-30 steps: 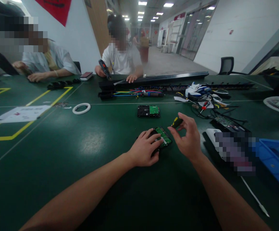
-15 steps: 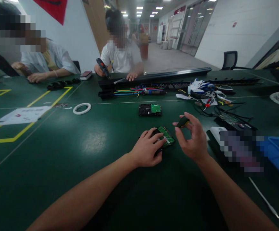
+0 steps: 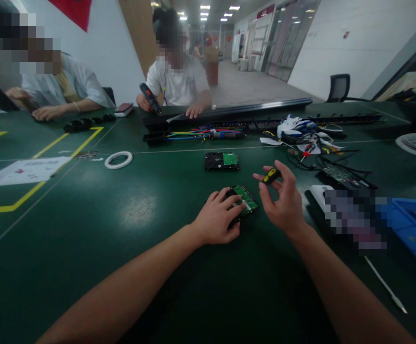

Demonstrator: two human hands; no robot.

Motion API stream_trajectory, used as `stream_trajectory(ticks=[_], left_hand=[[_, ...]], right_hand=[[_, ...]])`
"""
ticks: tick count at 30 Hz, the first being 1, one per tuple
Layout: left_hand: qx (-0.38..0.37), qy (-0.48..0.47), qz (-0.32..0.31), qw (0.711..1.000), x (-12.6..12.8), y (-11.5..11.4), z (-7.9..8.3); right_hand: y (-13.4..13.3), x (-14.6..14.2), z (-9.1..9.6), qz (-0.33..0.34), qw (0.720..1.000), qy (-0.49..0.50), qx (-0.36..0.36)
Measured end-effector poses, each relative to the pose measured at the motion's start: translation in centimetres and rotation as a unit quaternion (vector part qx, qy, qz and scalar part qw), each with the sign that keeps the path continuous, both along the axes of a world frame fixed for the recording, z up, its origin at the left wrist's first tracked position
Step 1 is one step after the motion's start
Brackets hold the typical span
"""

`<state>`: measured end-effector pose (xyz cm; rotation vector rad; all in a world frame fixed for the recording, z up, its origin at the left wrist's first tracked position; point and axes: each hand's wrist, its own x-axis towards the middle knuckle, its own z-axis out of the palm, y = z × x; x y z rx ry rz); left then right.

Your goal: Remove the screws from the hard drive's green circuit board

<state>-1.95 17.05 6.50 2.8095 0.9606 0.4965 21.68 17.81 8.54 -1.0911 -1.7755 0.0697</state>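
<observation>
Across the near hard drive (image 3: 248,200), which lies tilted on the green table (image 3: 139,272) with its green circuit board up, my left hand (image 3: 220,215) is pressed down. The thumb is at its near edge and the fingers reach over the board, hiding its left part. My right hand (image 3: 282,200) is raised just to the right of the drive. It pinches a small black-and-yellow tool handle (image 3: 271,176) between thumb and fingers; no blade or tip can be made out. A second hard drive (image 3: 222,161) lies flat farther back.
A white ring (image 3: 118,160) and paper sheet (image 3: 26,170) lie left. Coloured wires (image 3: 189,135) and a long black rail (image 3: 247,109) lie at the back. Gloves (image 3: 295,126), cables and a blue crate (image 3: 413,229) are right. A co-worker opposite holds a power screwdriver (image 3: 150,98).
The tool handle has turned in my right fingers, so its yellow side now shows. My left hand stays on the hard drive. The whole view has shifted slightly.
</observation>
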Motion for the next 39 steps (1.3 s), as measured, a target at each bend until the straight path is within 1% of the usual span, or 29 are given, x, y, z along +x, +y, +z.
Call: stream_trajectory(ticks=[2,4,6,8,11,14,16,19,22,27,30,34,36,39], left_hand=[[0.0,-0.004,-0.001,1.0,0.0,0.1,0.0],[-0.001,-0.003,-0.005,1.0,-0.1,0.3,0.1],[-0.002,0.001,-0.011,1.0,-0.2,0.5,0.0],[0.001,0.001,-0.013,1.0,-0.3,0.7,-0.1],[0.007,-0.006,-0.01,1.0,-0.2,0.7,-0.3],[0.009,-0.009,-0.01,1.0,-0.1,0.7,-0.4],[0.007,-0.009,-0.009,1.0,-0.1,0.6,-0.4],[0.001,-0.005,-0.008,1.0,-0.2,0.5,-0.3],[-0.001,-0.002,-0.008,1.0,-0.3,0.5,-0.1],[-0.004,-0.004,-0.012,1.0,-0.3,0.6,0.0],[-0.006,-0.007,-0.011,1.0,-0.3,0.6,-0.1],[-0.005,-0.01,-0.012,1.0,-0.3,0.5,-0.1],[-0.004,-0.012,-0.011,1.0,-0.3,0.4,-0.2],[-0.004,-0.014,-0.009,1.0,-0.3,0.4,-0.1]], right_hand=[[0.0,-0.2,0.1,-0.017,1.0,0.007,0.008],[0.0,-0.2,0.2,-0.048,0.998,0.004,0.031],[0.0,-0.1,0.3,-0.077,0.996,-0.01,0.051],[-0.1,-0.1,0.5,-0.084,0.994,-0.033,0.056],[-0.1,0.0,0.7,-0.055,0.996,-0.059,0.046],[0.0,-0.1,0.7,-0.025,0.998,-0.049,0.03],[0.0,-0.2,0.7,-0.041,0.997,-0.048,0.035],[0.0,-0.2,0.8,-0.079,0.992,-0.075,0.065],[0.0,-0.1,0.8,-0.071,0.991,-0.085,0.071],[0.2,0.2,0.4,-0.035,0.998,-0.038,0.026],[0.2,0.2,0.5,-0.059,0.998,-0.023,0.029],[0.2,-0.1,1.0,-0.083,0.995,-0.037,0.04],[0.1,-0.2,1.2,-0.07,0.996,-0.045,0.04],[0.0,-0.2,1.1,-0.013,0.999,-0.043,0.023]])
